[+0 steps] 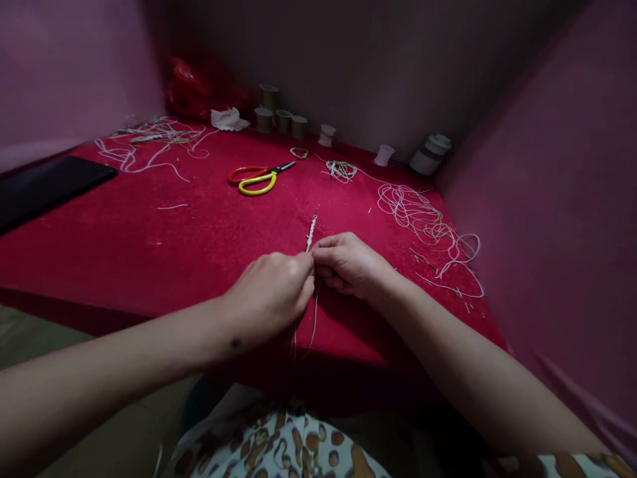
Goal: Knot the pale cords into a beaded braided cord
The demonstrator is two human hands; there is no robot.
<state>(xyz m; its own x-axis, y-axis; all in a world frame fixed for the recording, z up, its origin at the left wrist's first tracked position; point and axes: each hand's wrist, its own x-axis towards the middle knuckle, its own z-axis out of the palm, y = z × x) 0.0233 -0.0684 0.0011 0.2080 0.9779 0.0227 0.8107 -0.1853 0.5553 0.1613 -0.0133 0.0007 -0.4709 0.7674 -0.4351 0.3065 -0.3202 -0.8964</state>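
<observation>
A thin braided cord, white and green, lies on the red cloth in front of my hands, its far end pointing away from me. My left hand is closed round the near end of the cord, with its fingers turned down and partly hidden. Beside it, touching, my right hand pinches at the cord with thumb and forefinger, the other fingers curled in. Loose thin strands hang from beneath my hands over the table's front edge.
Scissors with red and yellow handles lie beyond my hands. Tangled threads spread at right, more threads at back left. Spools, a white jar and a red bag stand behind. A black flat device lies left.
</observation>
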